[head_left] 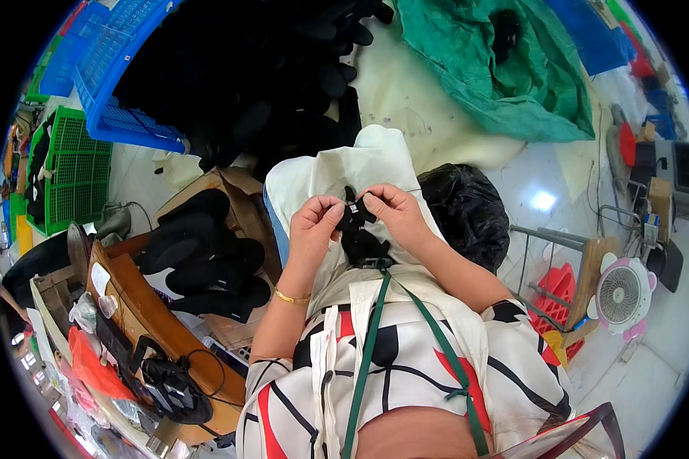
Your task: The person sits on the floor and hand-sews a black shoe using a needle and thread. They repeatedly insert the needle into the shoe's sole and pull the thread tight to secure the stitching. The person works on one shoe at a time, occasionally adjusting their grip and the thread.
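Over my lap, on a pale cloth (302, 177), my left hand (315, 226) and my right hand (398, 216) face each other with fingertips pinched. Between them is a small black strappy piece (354, 218) with a light spot on it. Both hands grip its upper part, left and right. More black material (364, 246) lies just below, on the apron; I cannot make out whether it is the same piece. A thin dark line runs off from my right fingertips, perhaps a thread. A dark green cord (377, 314) hangs down my front.
Black shoe-shaped pieces (237, 84) pile up ahead by a blue crate (103, 84); more black pieces (207, 256) lie beside a wooden bench (161, 321) at left. A green sack (505, 84), black plastic bag (467, 210), metal-framed stool (551, 237) and fan (622, 292) stand right.
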`<state>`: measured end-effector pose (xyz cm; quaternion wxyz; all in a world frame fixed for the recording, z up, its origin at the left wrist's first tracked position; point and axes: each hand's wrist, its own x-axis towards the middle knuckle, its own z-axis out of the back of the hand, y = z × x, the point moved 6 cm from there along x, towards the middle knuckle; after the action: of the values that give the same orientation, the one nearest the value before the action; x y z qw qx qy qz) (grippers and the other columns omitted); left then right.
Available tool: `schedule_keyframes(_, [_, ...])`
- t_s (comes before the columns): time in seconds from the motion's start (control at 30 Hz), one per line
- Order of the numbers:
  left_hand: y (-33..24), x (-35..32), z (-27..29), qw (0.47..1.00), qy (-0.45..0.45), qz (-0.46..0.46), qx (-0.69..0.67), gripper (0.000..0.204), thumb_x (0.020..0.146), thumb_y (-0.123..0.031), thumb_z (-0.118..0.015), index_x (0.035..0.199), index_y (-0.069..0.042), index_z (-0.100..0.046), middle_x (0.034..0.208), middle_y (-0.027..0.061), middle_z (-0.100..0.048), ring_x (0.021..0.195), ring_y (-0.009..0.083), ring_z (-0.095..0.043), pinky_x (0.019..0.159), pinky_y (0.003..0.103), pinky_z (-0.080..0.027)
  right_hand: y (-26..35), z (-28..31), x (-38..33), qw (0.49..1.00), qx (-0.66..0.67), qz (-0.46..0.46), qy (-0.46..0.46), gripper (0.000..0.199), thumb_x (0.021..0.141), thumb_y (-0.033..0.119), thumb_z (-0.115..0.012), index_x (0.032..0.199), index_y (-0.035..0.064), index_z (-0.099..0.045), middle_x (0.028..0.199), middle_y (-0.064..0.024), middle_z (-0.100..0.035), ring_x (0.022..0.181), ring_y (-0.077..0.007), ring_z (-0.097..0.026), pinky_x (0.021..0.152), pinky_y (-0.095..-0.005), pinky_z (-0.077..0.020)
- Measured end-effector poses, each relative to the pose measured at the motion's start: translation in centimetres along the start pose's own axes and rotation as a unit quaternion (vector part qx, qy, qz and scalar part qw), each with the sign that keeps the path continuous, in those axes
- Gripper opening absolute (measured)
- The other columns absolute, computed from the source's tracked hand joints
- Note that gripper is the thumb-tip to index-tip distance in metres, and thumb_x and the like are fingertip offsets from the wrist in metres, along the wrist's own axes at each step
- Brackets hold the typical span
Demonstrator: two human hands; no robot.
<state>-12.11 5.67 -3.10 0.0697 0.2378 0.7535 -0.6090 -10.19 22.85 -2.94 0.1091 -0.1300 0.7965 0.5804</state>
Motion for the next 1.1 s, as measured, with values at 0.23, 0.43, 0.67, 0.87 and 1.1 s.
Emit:
schedule_keyframes(0.23, [0.0,0.2,0.2,1.000,-0.010,-0.015,-0.025,0.012,0.097,-0.017,-0.066,0.101,-0.006,-0.066,0.079,-0.0039,-0.062,0.062,0.0018,-0.052,0.054,0.017,-0.042,-0.5,0.4,0.3,1.000,0.013,-0.017,-0.012,0.024,0.102,0.024,-0.058,0.105,0.0017,-0.067,0.087,0.0030,-0.061,0.078,-0.0055,-0.054,0.073,-0.0216,-0.0461])
schedule_keyframes(0.43, [-1.4,-0.5,0.6,0.976,-0.053,-0.174,0.119,0.013,0.092,-0.009,-0.071,0.102,-0.004,-0.066,0.091,0.0001,-0.067,0.078,0.0111,-0.062,0.064,0.025,-0.050,-2.9,1.1,0.0,0.978,0.085,-0.182,0.061,0.041,0.104,0.039,-0.050,0.094,0.0020,-0.066,0.072,-0.0007,-0.058,0.065,-0.0103,-0.057,0.063,-0.0259,-0.0503])
schedule_keyframes(0.67, [-4.3,-3.0,-2.5,0.783,0.009,-0.454,0.424,0.026,0.080,-0.001,-0.076,0.104,-0.004,-0.066,0.108,0.0132,-0.068,0.093,0.0267,-0.065,0.081,0.034,-0.053,-2.7,1.2,0.8,0.987,0.048,-0.148,0.052,0.027,0.102,0.027,-0.056,0.097,0.0033,-0.067,0.082,-0.0005,-0.064,0.072,-0.0087,-0.058,0.067,-0.0254,-0.0502])
schedule_keyframes(0.87, [-2.2,-1.3,0.6,0.968,0.025,-0.166,0.187,0.045,0.080,-0.013,-0.078,0.120,-0.005,-0.061,0.117,0.0077,-0.064,0.102,0.0210,-0.062,0.086,0.031,-0.051,-1.3,0.7,0.1,0.998,-0.036,-0.012,0.044,0.017,0.097,0.018,-0.064,0.100,0.0013,-0.066,0.086,0.0013,-0.064,0.074,-0.0067,-0.056,0.069,-0.0232,-0.0478])
schedule_keyframes(1.1, [-1.1,-1.2,-0.6,0.973,0.089,-0.065,0.201,0.017,0.092,-0.008,-0.070,0.106,-0.001,-0.068,0.081,-0.0040,-0.063,0.073,0.0036,-0.054,0.064,0.019,-0.043,1.7,-0.8,-0.9,0.962,-0.247,0.085,0.077,0.020,0.093,0.018,-0.068,0.101,-0.0006,-0.065,0.088,-0.0047,-0.061,0.078,-0.0131,-0.056,0.072,-0.0277,-0.0466])
